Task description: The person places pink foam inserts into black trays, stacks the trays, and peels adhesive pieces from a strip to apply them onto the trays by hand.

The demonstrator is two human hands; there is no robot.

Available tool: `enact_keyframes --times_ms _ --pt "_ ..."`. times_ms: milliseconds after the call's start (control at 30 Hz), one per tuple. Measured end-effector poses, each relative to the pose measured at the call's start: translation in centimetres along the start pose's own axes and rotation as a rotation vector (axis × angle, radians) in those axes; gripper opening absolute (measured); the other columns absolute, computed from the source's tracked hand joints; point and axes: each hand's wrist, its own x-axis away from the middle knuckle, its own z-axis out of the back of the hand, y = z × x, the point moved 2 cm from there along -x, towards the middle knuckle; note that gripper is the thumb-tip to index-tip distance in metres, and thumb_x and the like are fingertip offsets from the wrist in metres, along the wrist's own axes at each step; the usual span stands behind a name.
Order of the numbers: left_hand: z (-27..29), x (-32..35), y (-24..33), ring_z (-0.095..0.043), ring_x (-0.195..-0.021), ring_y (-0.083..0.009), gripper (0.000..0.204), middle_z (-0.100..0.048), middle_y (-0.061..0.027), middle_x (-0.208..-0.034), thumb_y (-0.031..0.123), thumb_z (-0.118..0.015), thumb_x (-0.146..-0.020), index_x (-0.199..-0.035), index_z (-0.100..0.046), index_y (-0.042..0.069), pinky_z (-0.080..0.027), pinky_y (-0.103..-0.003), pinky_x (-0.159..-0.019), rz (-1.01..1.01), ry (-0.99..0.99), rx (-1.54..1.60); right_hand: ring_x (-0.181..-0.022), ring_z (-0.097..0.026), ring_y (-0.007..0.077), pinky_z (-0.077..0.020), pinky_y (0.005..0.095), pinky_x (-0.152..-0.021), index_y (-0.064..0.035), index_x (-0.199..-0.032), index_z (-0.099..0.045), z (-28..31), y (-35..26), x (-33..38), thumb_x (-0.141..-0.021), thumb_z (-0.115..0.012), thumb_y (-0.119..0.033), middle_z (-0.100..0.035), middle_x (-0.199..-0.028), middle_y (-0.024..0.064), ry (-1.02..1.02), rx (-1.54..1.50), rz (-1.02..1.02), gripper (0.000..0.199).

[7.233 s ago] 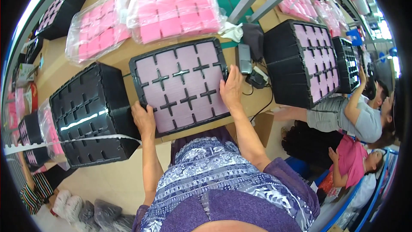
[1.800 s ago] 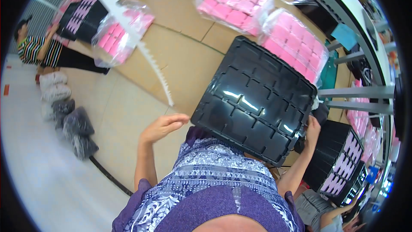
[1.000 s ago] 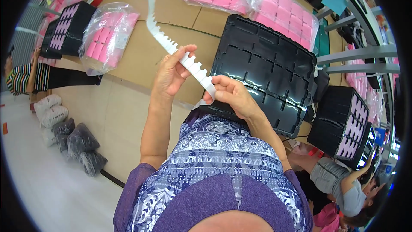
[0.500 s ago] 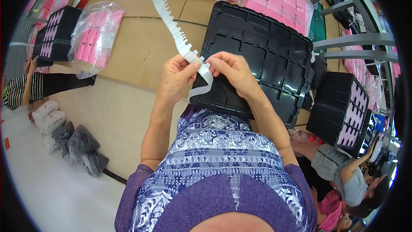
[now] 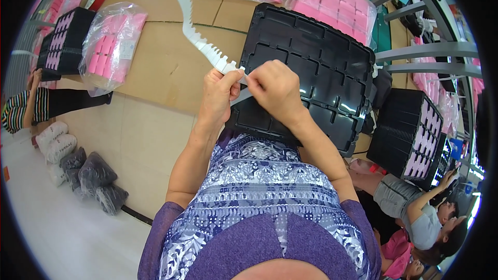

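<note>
A long white strip (image 5: 206, 49) with a row of small tabs along one edge runs from the far side of the table down to my hands. My left hand (image 5: 217, 96) is closed, thumb and fingers pinching the strip near its lower end. Close beside it, my right hand (image 5: 277, 91) has curled fingers at the strip's edge; whatever they pinch is hidden. A short tail of the strip hangs below, partly behind my right hand. Under both hands lies a black plastic tray (image 5: 311, 54) with moulded compartments, at the table's near edge.
Pink pieces in clear bags lie at the left (image 5: 110, 46) and far side. Stacked black trays stand left (image 5: 67, 39) and right (image 5: 397, 129). Grey metal bars (image 5: 436, 50) cross at right. Other people are at far left and lower right. Dark bags (image 5: 98, 171) sit on the floor.
My right hand has turned over and its fingers have curled in at the strip, covering its lower end. The strip's far part has shifted left.
</note>
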Motion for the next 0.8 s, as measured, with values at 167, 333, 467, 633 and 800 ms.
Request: enact_keyframes --times_ms 167,333,467,633,800 --pt "0.2 -0.3 -0.3 -0.041 -0.051 -0.0030 0.010 -0.052 0.0031 -0.064 0.009 -0.066 -0.087 -0.079 -0.060 0.006 -0.030 -0.020 -0.045 0.004 0.076 0.002 -0.063 -0.057 0.0241 -0.0466 0.0310 -0.057 -0.0038 -0.075 -0.061 0.2 -0.1 -0.2 -0.074 -0.069 -0.004 -0.058 -0.070 0.0073 0.089 0.207 0.535 0.008" --pt "0.0 0.3 -0.5 -0.053 -0.061 -0.0043 0.009 -0.060 0.0013 -0.072 0.010 -0.066 -0.089 -0.084 -0.065 0.003 -0.042 -0.021 -0.054 -0.136 -0.018 -0.216 -0.063 -0.057 0.0106 -0.0446 0.0265 -0.059 -0.0018 -0.082 -0.069 4.4 7.1 -6.7 -0.080 -0.069 -0.018 -0.063 -0.069 0.0042 0.165 0.004 -0.231 0.016" --pt "-1.0 -0.4 -1.8 -0.061 -0.072 -0.0072 0.012 -0.066 -0.0015 -0.080 0.011 -0.066 -0.090 -0.090 -0.067 -0.001 -0.050 -0.025 -0.064 -0.129 -0.092 -0.401 -0.070 -0.062 0.0235 -0.0469 0.0385 -0.068 -0.0041 -0.080 -0.070 4.4 11.0 -9.2 -0.078 -0.069 -0.024 -0.065 -0.073 0.0080 0.072 0.350 -0.118 0.020" --pt "-0.7 -0.7 -2.1 -0.059 -0.066 -0.0064 0.014 -0.065 -0.0011 -0.077 0.013 -0.067 -0.090 -0.090 -0.067 0.000 -0.049 -0.023 -0.060 -0.102 -0.090 -0.425 -0.077 -0.057 0.0265 -0.0385 0.0401 -0.073 -0.0103 -0.071 -0.068 3.4 10.7 -9.1 -0.076 -0.073 -0.032 -0.064 -0.076 0.0059 0.117 0.518 -0.066 0.023" --pt "0.0 -1.0 -2.2 -0.053 -0.058 -0.0041 0.013 -0.064 -0.0004 -0.072 0.014 -0.068 -0.089 -0.087 -0.066 0.002 -0.042 -0.020 -0.051 -0.064 -0.093 -0.364 -0.073 -0.060 0.0255 -0.0407 0.0404 -0.070 -0.0087 -0.073 -0.068 3.6 10.6 -9.3 -0.077 -0.071 -0.030 -0.065 -0.071 0.0062 0.102 0.561 -0.049 0.022"
